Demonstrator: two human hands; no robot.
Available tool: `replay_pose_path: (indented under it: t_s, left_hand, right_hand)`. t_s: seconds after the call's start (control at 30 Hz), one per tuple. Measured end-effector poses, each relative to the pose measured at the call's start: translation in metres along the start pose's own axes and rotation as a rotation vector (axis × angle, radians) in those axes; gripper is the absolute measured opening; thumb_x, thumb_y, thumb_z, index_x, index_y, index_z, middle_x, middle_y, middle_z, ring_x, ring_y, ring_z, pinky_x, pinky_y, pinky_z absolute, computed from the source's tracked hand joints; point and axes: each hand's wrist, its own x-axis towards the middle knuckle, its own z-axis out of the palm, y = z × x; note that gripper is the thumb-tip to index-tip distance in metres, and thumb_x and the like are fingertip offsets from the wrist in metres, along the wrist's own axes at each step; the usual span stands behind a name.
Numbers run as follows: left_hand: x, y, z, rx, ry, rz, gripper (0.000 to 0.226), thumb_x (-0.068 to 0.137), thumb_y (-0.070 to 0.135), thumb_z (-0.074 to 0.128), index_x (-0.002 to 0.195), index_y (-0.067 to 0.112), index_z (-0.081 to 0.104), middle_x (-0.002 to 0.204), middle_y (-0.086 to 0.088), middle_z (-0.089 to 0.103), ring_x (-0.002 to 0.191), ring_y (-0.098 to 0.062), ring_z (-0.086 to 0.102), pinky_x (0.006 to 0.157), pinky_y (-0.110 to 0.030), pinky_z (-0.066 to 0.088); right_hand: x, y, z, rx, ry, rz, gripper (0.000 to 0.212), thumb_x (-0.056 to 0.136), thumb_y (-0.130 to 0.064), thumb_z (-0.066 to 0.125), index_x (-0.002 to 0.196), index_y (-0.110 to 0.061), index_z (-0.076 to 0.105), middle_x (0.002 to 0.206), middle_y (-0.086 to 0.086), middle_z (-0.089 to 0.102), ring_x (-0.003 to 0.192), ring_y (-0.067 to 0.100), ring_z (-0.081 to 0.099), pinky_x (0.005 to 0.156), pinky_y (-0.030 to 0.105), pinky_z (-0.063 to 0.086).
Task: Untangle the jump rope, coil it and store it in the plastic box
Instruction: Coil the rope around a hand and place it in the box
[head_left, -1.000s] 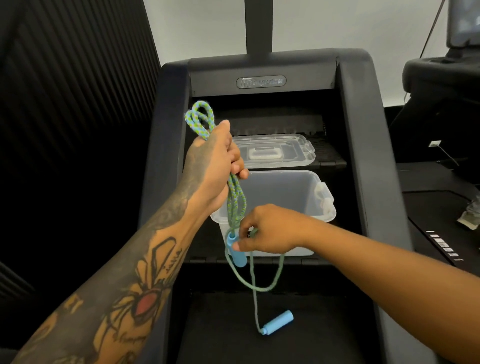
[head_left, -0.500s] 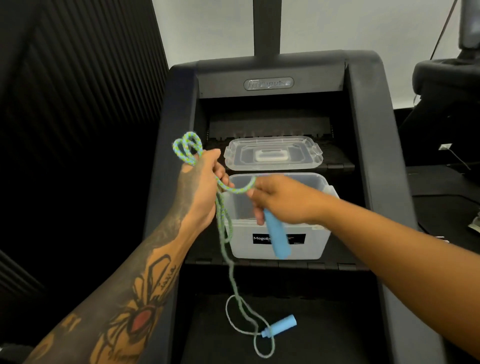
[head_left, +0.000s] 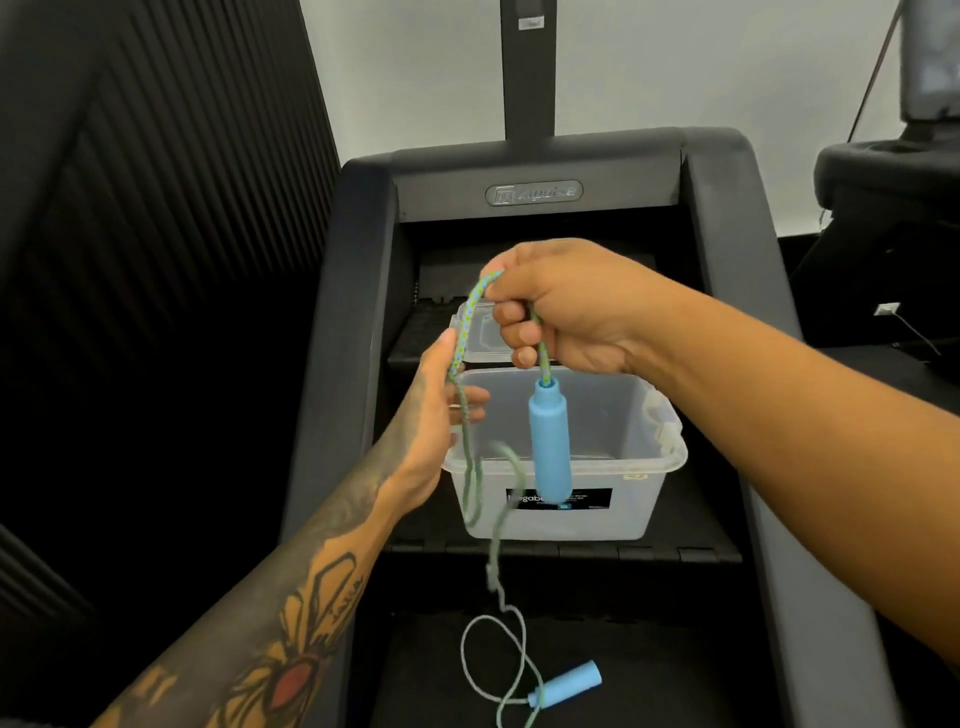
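Note:
The green-and-blue braided jump rope (head_left: 470, 322) arches between my two hands. My right hand (head_left: 561, 306) is shut on the rope just above one blue handle (head_left: 549, 439), which hangs upright in front of the clear plastic box (head_left: 660, 447). My left hand (head_left: 436, 421) grips the rope's loops at the box's left rim. From there strands (head_left: 493, 525) trail down to a loose loop and the second blue handle (head_left: 569, 683), which lies on the black surface below. The box stands open, and its inside looks empty.
The box's clear lid (head_left: 480, 338) lies flat just behind it, partly hidden by my hands. Both rest on a black machine (head_left: 535, 192) with raised side rails. A dark slatted wall stands at the left, and more black equipment at the right.
My right hand has risen with the blue handle, which now hangs higher before the box. My left hand has lowered and the loops above it are gone. The view has tilted upward.

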Motion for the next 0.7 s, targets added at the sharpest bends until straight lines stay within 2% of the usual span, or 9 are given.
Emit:
replay_pose_path:
  t_s: [0.07, 0.13, 0.2, 0.27, 0.33, 0.47, 0.53, 0.6, 0.7]
  left_hand:
    - [-0.005, 0.009, 0.005, -0.001, 0.025, 0.036, 0.042, 0.095, 0.060, 0.024, 0.111, 0.038, 0.055, 0.094, 0.007, 0.072, 0.089, -0.003, 0.064, 0.082, -0.017, 0.046]
    - [-0.003, 0.012, 0.003, 0.064, 0.083, 0.014, 0.068, 0.084, 0.074, 0.020, 0.134, 0.037, 0.045, 0.142, 0.003, 0.051, 0.128, -0.005, 0.045, 0.107, -0.027, 0.032]
    - [0.000, 0.015, -0.002, 0.049, 0.188, -0.023, 0.097, 0.068, 0.087, 0.021, 0.147, 0.031, 0.028, 0.158, 0.004, 0.024, 0.140, -0.010, 0.027, 0.114, -0.039, 0.020]
    - [-0.005, 0.021, -0.008, 0.077, 0.330, 0.166, 0.070, 0.078, 0.072, 0.033, 0.123, 0.020, 0.046, 0.134, 0.005, 0.047, 0.113, 0.000, 0.047, 0.096, -0.028, 0.033]
    - [-0.012, 0.028, -0.008, 0.109, 0.297, 0.278, 0.033, 0.076, 0.045, 0.049, 0.097, 0.020, 0.053, 0.103, 0.000, 0.059, 0.087, -0.009, 0.056, 0.078, -0.029, 0.044]
    - [-0.015, 0.036, -0.006, 0.015, -0.047, 0.114, 0.044, 0.059, 0.031, 0.066, 0.097, 0.009, 0.062, 0.088, -0.015, 0.067, 0.080, -0.024, 0.064, 0.080, -0.040, 0.052]
    - [-0.008, 0.037, -0.007, 0.024, -0.063, 0.069, 0.038, 0.067, 0.028, 0.068, 0.099, 0.008, 0.065, 0.084, -0.012, 0.068, 0.080, -0.023, 0.065, 0.082, -0.038, 0.053]
    - [-0.002, 0.037, -0.006, 0.044, -0.079, 0.066, 0.029, 0.078, 0.026, 0.067, 0.098, 0.005, 0.066, 0.070, -0.007, 0.066, 0.075, -0.024, 0.067, 0.085, -0.040, 0.053]
    - [0.002, 0.036, -0.005, 0.068, -0.163, 0.011, 0.022, 0.094, 0.020, 0.053, 0.079, 0.006, 0.060, 0.047, -0.001, 0.042, 0.046, -0.019, 0.051, 0.084, -0.049, 0.054]
  right_hand:
    - [0.000, -0.002, 0.007, 0.073, 0.056, -0.038, 0.020, 0.093, 0.006, 0.039, 0.089, -0.014, 0.045, 0.056, 0.006, 0.039, 0.039, 0.012, 0.033, 0.040, 0.022, 0.035]
    - [-0.001, -0.002, 0.013, 0.191, 0.097, -0.055, 0.025, 0.093, 0.007, 0.038, 0.108, -0.011, 0.047, 0.060, 0.008, 0.045, 0.041, 0.014, 0.039, 0.040, 0.024, 0.041]
    - [-0.003, -0.004, 0.018, 0.270, 0.095, -0.068, 0.023, 0.093, 0.005, 0.036, 0.103, -0.008, 0.053, 0.064, 0.010, 0.048, 0.045, 0.016, 0.045, 0.042, 0.025, 0.048]
    - [-0.006, -0.005, 0.022, 0.326, 0.087, -0.068, 0.019, 0.093, 0.001, 0.038, 0.093, -0.004, 0.056, 0.066, 0.011, 0.052, 0.049, 0.018, 0.051, 0.046, 0.028, 0.055]
    - [-0.007, -0.005, 0.025, 0.352, 0.075, -0.075, 0.018, 0.091, -0.001, 0.040, 0.090, 0.000, 0.058, 0.072, 0.016, 0.059, 0.055, 0.024, 0.061, 0.058, 0.034, 0.060]
    - [-0.009, -0.005, 0.027, 0.169, 0.080, -0.115, 0.027, 0.087, 0.006, 0.042, 0.105, 0.008, 0.063, 0.101, 0.031, 0.070, 0.081, 0.030, 0.068, 0.088, 0.039, 0.057]
    - [-0.012, -0.004, 0.024, -0.014, 0.082, -0.142, 0.024, 0.088, 0.008, 0.047, 0.105, 0.008, 0.064, 0.108, 0.029, 0.069, 0.090, 0.030, 0.071, 0.089, 0.037, 0.057]
    - [-0.015, -0.002, 0.018, -0.351, 0.102, -0.238, 0.021, 0.089, 0.002, 0.050, 0.104, 0.009, 0.063, 0.107, 0.022, 0.071, 0.100, 0.035, 0.069, 0.091, 0.048, 0.055]
    - [-0.017, -0.002, 0.006, -0.870, 0.158, -0.402, 0.028, 0.088, -0.005, 0.053, 0.111, -0.008, 0.070, 0.100, 0.006, 0.075, 0.090, 0.019, 0.071, 0.086, 0.034, 0.056]
